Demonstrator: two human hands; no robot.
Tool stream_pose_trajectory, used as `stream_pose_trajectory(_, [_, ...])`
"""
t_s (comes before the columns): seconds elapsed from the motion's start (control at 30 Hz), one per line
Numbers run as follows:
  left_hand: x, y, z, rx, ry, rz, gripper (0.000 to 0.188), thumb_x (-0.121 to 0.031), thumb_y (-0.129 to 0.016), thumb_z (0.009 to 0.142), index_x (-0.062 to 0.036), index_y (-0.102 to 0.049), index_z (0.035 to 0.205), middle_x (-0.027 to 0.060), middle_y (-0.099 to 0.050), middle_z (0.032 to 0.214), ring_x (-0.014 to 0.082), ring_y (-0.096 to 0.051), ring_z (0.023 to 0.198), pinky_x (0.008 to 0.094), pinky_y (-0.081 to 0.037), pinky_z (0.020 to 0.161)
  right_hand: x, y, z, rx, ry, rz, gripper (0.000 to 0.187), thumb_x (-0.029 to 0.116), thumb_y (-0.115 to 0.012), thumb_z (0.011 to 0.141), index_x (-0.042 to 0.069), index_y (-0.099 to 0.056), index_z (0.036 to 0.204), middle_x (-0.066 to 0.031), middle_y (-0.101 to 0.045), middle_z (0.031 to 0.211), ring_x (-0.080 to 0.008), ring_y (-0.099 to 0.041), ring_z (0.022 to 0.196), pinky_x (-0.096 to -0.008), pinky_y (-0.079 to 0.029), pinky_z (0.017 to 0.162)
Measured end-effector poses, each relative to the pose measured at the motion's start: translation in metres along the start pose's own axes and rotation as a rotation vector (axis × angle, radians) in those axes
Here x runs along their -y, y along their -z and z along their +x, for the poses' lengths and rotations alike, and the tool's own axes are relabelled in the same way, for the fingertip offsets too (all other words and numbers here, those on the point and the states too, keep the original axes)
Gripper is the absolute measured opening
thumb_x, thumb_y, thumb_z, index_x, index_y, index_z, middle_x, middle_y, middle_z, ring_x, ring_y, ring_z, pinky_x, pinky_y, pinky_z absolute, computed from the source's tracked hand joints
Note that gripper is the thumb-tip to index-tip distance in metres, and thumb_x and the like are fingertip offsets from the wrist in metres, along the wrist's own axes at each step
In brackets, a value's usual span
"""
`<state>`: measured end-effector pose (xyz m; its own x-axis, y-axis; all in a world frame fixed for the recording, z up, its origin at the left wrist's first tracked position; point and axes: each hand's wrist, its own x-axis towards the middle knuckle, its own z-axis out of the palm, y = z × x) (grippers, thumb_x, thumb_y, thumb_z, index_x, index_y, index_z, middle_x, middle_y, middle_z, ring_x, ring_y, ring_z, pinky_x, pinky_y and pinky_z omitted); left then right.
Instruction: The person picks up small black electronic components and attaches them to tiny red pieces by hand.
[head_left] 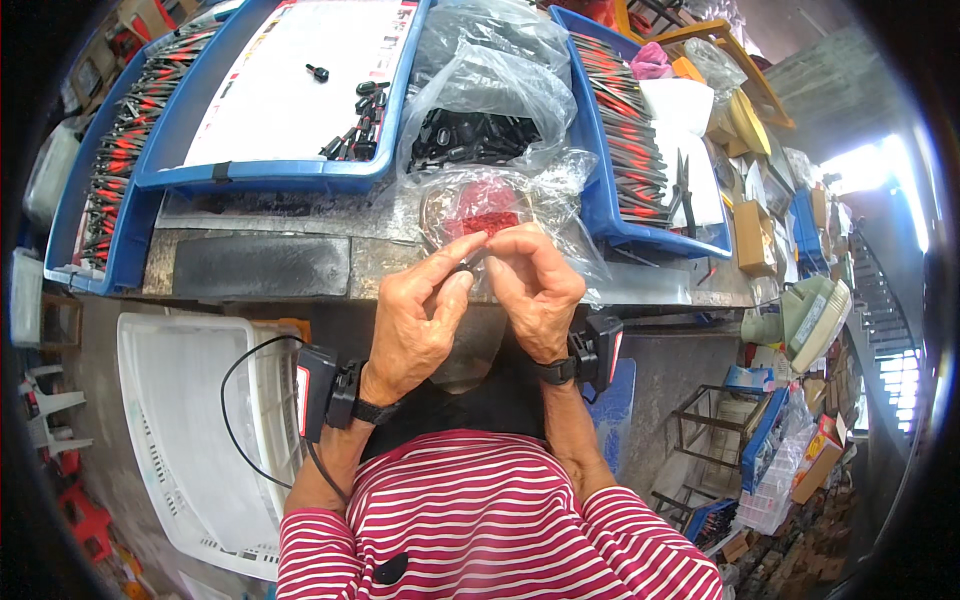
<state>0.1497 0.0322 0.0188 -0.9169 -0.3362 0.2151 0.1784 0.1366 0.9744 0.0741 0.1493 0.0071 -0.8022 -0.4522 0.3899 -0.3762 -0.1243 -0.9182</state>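
Note:
My left hand [425,315] and my right hand [535,290] are raised close together at the bench's front edge, fingers curled into pinches. A small black part [464,267] shows between my left thumb and forefinger. What my right fingertips hold, if anything, is too small to make out. Just beyond the fingertips lies a clear plastic bag of tiny red pieces [490,222]. Behind it, a larger open plastic bag holds many black parts [472,138]. More black parts with red bits [362,125] are heaped in the right corner of a white-lined blue tray [265,178].
Blue trays of slim black-and-red pieces flank the bench, at the left [125,150] and right [615,120]. Black-handled pliers [683,195] lie in the right one. A white plastic crate [190,430] stands below left. Boxes and a stool frame [715,420] crowd the right.

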Motion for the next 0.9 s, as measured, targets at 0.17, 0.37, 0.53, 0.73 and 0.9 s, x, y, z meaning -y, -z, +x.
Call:
stream_pose_trajectory(0.17, [0.007, -0.001, 0.000, -0.021, -0.096, -0.028, 0.031, 0.001, -0.049, 0.079, 0.0016, -0.056, 0.110, 0.0170, -0.062, 0.098, 0.0168, -0.060, 0.085, 0.0258, -0.045, 0.072, 0.000, 0.000, 0.002, 0.020, 0.067, -0.081, 0.014, -0.008, -0.058, 0.075, -0.003, -0.056, 0.088, -0.0045, -0.053, 0.084, -0.0075, -0.051, 0.073, -0.0183, -0.041, 0.062])
stream_pose_trajectory(0.37, [0.012, -0.011, -0.002, -0.098, -0.145, 0.008, 0.031, 0.001, -0.048, 0.081, 0.0016, -0.055, 0.111, 0.0155, -0.060, 0.103, 0.0173, -0.058, 0.094, 0.0264, -0.044, 0.080, -0.005, -0.009, 0.000, -0.071, 0.230, -0.218, 0.014, -0.007, -0.058, 0.076, -0.003, -0.056, 0.089, -0.0057, -0.054, 0.086, -0.0070, -0.051, 0.070, -0.0175, -0.041, 0.057])
stream_pose_trajectory(0.53, [0.012, -0.019, -0.004, -0.146, -0.066, -0.072, 0.030, -0.001, -0.048, 0.083, 0.0006, -0.055, 0.111, 0.0105, -0.060, 0.105, 0.0144, -0.056, 0.093, 0.0252, -0.042, 0.082, -0.005, -0.019, -0.010, -0.170, -0.034, 0.092, 0.013, -0.004, -0.056, 0.081, -0.003, -0.056, 0.094, -0.0045, -0.055, 0.087, -0.0052, -0.052, 0.069, -0.0165, -0.043, 0.058])
stream_pose_trajectory(0.73, [0.013, -0.025, -0.004, -0.197, 0.024, -0.201, 0.027, -0.002, -0.049, 0.084, 0.0002, -0.056, 0.110, 0.0084, -0.059, 0.103, 0.0131, -0.055, 0.092, 0.0243, -0.043, 0.078, -0.002, -0.026, -0.012, -0.211, -0.059, 0.141, 0.014, -0.003, -0.053, 0.084, -0.005, -0.055, 0.097, -0.0026, -0.054, 0.086, -0.0030, -0.051, 0.068, -0.0155, -0.044, 0.057])
stream_pose_trajectory(0.9, [0.017, -0.029, -0.004, -0.292, -0.079, -0.077, 0.027, -0.003, -0.051, 0.083, 0.0002, -0.057, 0.110, 0.0064, -0.060, 0.097, 0.0084, -0.054, 0.082, 0.0208, -0.044, 0.072, -0.011, -0.029, -0.010, -0.265, 0.239, -0.281, 0.014, -0.006, -0.054, 0.081, -0.005, -0.055, 0.094, -0.0090, -0.055, 0.079, -0.0149, -0.055, 0.070, -0.0240, -0.044, 0.061])
